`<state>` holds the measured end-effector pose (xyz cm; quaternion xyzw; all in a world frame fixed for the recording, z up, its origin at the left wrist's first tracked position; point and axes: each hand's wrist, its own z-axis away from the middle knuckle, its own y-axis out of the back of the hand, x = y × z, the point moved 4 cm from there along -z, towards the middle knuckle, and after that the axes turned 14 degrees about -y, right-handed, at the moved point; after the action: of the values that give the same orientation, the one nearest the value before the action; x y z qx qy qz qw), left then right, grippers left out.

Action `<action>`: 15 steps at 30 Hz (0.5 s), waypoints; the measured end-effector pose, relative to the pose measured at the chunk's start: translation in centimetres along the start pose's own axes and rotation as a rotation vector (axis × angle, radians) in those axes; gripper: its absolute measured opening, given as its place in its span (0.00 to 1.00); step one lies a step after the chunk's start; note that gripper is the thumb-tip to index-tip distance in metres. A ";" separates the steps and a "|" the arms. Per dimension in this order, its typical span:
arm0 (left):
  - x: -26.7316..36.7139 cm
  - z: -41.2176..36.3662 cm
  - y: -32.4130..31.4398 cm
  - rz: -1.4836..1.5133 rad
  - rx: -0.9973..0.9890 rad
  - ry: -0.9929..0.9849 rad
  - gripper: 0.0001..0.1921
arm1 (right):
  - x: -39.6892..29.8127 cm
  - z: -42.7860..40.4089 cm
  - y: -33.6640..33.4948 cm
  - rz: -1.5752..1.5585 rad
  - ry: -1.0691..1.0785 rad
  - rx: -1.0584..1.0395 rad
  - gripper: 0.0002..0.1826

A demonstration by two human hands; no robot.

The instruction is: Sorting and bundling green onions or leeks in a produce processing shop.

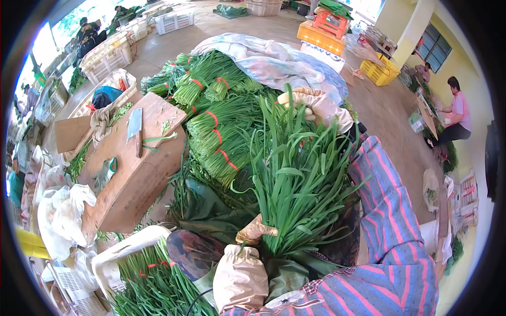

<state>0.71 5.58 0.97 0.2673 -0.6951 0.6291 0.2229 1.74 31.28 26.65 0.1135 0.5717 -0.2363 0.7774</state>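
My left hand (256,232), in a pale glove, is closed around the lower part of a loose bunch of Chinese chives (294,197) above my lap. The leaves fan upward and droop at their ends. My right hand (316,106), also gloved, is at the leaf tips with its fingers curled. Leaves cross in front of it, so whether it grips any is unclear. Beyond the bunch lies a heap of chive bundles (215,124) tied with red bands. A printed cloth (272,59) covers the back of this heap.
At left, a cleaver (135,130) and a green-cuffed glove (106,173) lie on a wooden board (114,158). A white basket (106,272) beside my knee holds tied chives. Farther off stand a yellow crate (379,70) and orange stool (331,24). Another person (458,108) sits at right.
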 end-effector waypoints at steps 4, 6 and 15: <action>0.0 0.4 0.3 -0.050 -0.014 -0.001 0.32 | 0.2 0.0 -0.4 0.060 0.030 -0.063 0.14; 0.5 0.6 0.3 -0.059 -0.001 -0.007 0.32 | 0.9 -0.2 -1.4 0.178 0.015 -0.064 0.17; 1.2 0.7 -0.7 -0.022 0.027 0.021 0.31 | 0.3 -0.4 0.0 0.353 0.009 0.028 0.19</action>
<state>0.25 4.74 2.20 0.2716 -0.6811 0.6386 0.2335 1.43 31.40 26.23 0.2239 0.5429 -0.1035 0.8027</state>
